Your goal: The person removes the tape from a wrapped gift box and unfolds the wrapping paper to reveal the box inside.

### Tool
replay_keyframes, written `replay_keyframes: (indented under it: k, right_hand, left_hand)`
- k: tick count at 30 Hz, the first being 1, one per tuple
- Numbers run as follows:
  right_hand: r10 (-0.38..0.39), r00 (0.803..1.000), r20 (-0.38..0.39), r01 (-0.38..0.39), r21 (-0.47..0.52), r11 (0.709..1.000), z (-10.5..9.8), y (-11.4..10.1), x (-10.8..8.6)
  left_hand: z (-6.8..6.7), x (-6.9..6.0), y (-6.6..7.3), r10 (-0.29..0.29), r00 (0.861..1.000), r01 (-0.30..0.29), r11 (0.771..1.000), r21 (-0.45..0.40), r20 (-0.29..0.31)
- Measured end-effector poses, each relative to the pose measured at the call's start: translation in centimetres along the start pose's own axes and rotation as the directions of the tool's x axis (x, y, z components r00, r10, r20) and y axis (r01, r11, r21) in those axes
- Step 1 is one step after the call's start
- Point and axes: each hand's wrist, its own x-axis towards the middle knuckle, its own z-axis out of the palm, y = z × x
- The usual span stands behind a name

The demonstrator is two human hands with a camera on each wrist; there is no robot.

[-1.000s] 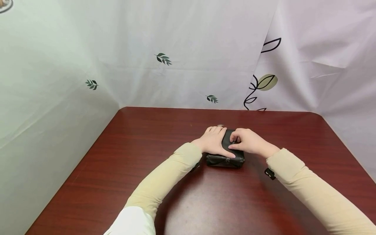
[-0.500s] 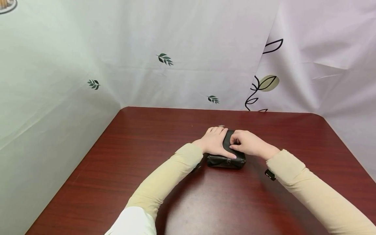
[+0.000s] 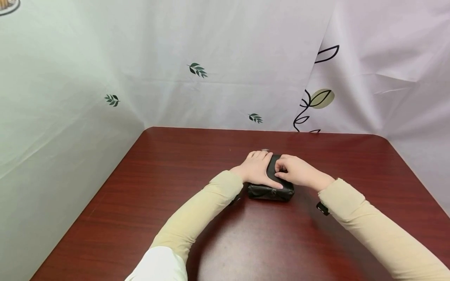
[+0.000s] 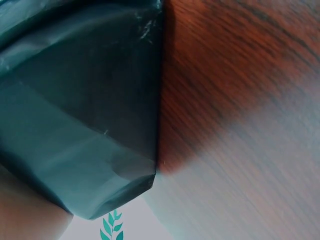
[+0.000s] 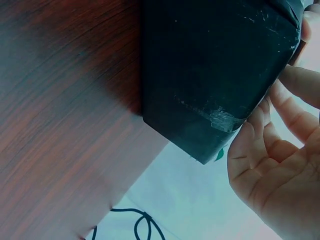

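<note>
The black package (image 3: 271, 193) lies on the table (image 3: 175, 164). Left hand (image 3: 258, 168): fingers spread, resting on package top. Right hand (image 3: 299, 171): fingers curled at package's right; pinch cannot be confirmed. Caution: insufficient left-hand pressure may cause slipping.

The reddish-brown surface (image 3: 168, 156) (wood-grained, and shiny in its near part) bears a black wrapped package (image 3: 270, 193), lying flat, its near end creased.

left hand (image 3: 258, 170) on black package (image 3: 270, 192)
</note>
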Motion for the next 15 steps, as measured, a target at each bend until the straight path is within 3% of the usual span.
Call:
replay_keyframes:
  k: [15]
  right_hand:
    - [-0.052,0.998,-0.047,0.049,-0.065,0.997,0.24,-0.51,-0.54]
  left_hand:
    - [-0.18,0.01,0.04,0.004,1.0,-0.004,1.0,0.004,-0.009]
